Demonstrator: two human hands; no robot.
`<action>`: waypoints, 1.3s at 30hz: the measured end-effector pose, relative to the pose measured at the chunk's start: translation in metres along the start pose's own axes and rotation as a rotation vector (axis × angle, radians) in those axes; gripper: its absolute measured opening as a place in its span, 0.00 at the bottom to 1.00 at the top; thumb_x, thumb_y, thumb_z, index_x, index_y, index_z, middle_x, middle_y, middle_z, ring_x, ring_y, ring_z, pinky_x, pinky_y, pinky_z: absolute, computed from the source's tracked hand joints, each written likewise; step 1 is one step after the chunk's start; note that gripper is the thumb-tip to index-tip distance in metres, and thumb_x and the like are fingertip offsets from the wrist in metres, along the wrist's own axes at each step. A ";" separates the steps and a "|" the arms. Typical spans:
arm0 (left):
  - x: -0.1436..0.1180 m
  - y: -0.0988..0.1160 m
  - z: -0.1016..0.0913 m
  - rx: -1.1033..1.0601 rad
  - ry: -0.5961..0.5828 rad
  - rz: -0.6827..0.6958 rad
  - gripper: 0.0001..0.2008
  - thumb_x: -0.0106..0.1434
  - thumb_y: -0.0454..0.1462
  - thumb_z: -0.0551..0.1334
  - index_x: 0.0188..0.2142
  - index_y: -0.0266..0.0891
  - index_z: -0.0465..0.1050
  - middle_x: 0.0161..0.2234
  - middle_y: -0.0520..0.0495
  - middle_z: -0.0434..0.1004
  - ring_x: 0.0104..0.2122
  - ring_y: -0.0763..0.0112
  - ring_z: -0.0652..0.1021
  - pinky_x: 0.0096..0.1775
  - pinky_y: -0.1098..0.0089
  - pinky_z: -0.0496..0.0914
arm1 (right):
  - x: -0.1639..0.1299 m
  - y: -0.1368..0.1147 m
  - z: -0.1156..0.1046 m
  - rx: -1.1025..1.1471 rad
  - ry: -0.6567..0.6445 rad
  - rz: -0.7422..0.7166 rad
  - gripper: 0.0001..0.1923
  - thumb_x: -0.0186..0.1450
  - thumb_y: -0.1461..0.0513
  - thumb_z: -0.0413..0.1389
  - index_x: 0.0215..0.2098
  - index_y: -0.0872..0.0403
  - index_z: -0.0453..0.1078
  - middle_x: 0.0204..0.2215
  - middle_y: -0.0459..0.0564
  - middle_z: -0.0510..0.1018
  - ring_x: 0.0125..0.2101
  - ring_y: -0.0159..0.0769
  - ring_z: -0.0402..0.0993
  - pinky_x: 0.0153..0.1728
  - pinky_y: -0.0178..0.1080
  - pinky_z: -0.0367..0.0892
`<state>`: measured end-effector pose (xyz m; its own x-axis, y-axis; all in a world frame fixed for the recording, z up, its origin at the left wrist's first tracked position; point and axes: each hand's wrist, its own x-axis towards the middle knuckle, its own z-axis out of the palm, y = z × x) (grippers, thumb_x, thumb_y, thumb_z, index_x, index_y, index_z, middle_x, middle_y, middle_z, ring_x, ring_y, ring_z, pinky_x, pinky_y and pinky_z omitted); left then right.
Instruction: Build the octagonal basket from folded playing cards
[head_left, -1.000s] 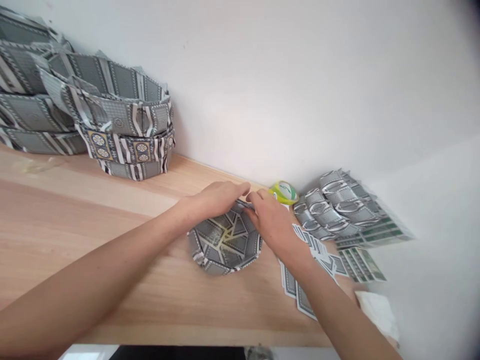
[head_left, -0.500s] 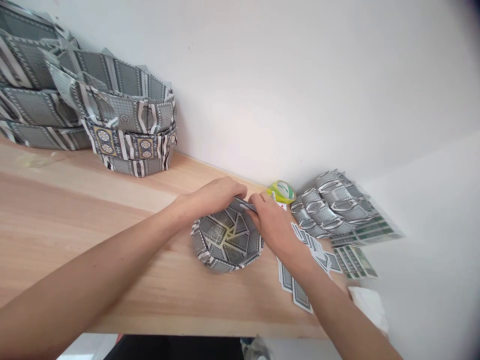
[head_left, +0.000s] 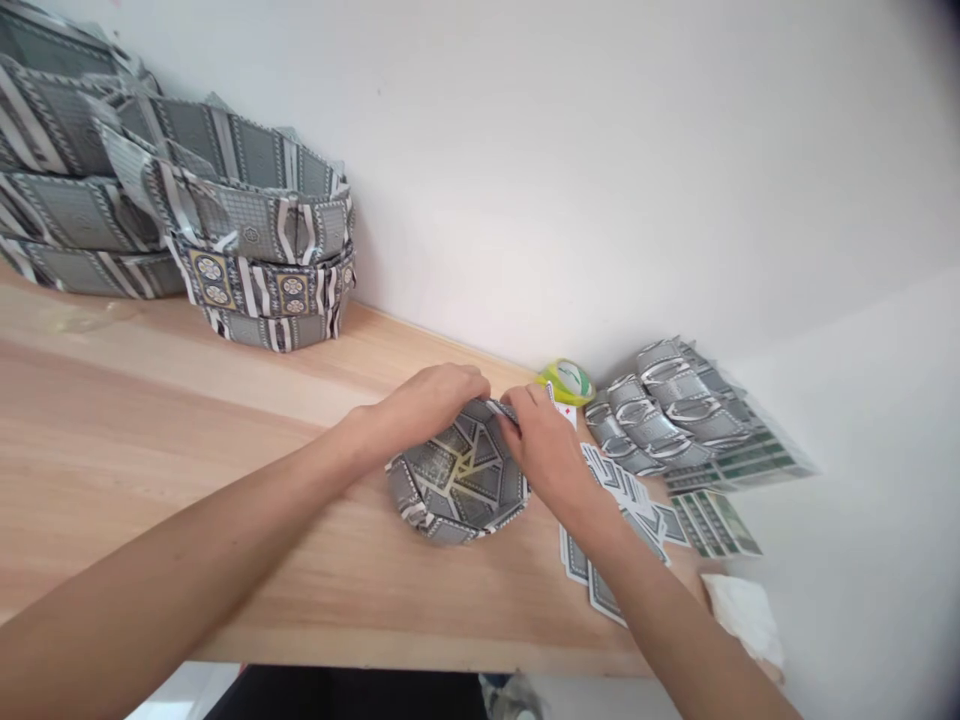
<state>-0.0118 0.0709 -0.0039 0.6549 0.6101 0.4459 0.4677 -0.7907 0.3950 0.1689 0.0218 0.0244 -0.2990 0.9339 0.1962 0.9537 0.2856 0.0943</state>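
A shallow round basket (head_left: 457, 475) made of folded grey playing cards rests on the wooden table, its open top facing me. Yellowish strips cross its bottom. My left hand (head_left: 448, 390) pinches the far rim, with the fingers curled over the edge. Right beside it, my right hand (head_left: 536, 425) grips the same rim on the far right, thumb inside the basket. The fingertips of both hands nearly meet. Loose playing cards (head_left: 600, 590) lie spread to the right, partly under my right forearm.
Taller card baskets (head_left: 255, 240) stand at the back left against the white wall. A roll of tape with yellow-green wrapping (head_left: 568, 382) is behind my right hand. Farther right are a stack of folded card work (head_left: 667, 410), green-printed sheets (head_left: 716, 523) and a white tissue (head_left: 742, 612).
Both hands stay on the basket's far rim. The left hand has shifted down slightly, and the fingertips have moved a little along the edge. The whole view has drifted slightly.
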 end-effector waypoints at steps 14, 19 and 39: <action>0.001 -0.002 0.005 -0.056 0.033 -0.099 0.13 0.63 0.27 0.52 0.38 0.35 0.75 0.36 0.44 0.79 0.38 0.67 0.77 0.41 0.69 0.69 | 0.002 0.013 0.013 0.178 0.123 0.008 0.03 0.67 0.63 0.52 0.39 0.52 0.66 0.35 0.49 0.70 0.33 0.38 0.66 0.32 0.37 0.58; 0.001 -0.006 0.009 -0.126 0.048 -0.060 0.16 0.60 0.25 0.52 0.41 0.35 0.75 0.39 0.44 0.80 0.41 0.68 0.77 0.44 0.69 0.69 | 0.000 0.013 0.011 0.219 0.127 -0.012 0.05 0.67 0.64 0.51 0.41 0.52 0.67 0.36 0.51 0.71 0.35 0.38 0.67 0.35 0.38 0.59; 0.004 -0.006 0.004 -0.219 -0.006 0.040 0.23 0.50 0.19 0.51 0.39 0.35 0.78 0.39 0.44 0.82 0.40 0.70 0.79 0.44 0.70 0.70 | -0.003 0.011 0.012 0.266 0.159 -0.033 0.05 0.67 0.64 0.50 0.40 0.52 0.67 0.35 0.49 0.72 0.37 0.38 0.67 0.36 0.37 0.60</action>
<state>-0.0098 0.0782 -0.0075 0.6739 0.5778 0.4605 0.3015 -0.7840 0.5426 0.1805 0.0251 0.0133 -0.3114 0.8837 0.3496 0.9119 0.3814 -0.1517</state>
